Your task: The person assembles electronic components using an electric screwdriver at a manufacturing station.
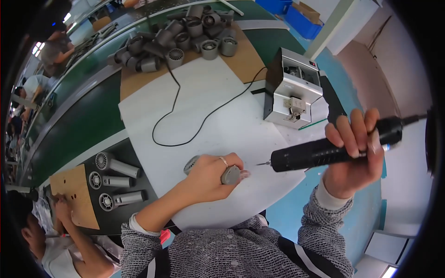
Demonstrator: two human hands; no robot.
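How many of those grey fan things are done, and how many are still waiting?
Three grey fan parts lie in a row on the dark mat, seemingly done. The left hand pins one grey part while the right hand aims the screwdriver at it. A big pile waits behind.

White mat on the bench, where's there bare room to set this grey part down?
The white mat is bare between the black cable loop and the left hand, and left of the cable. Crowded: the pile of grey housings at the far end, and the grey feeder box at right.

Black electric screwdriver (324,150); grey cylinder part (230,175); white mat (208,106); green conveyor belt (79,120); grey-speckled sleeves (324,222).
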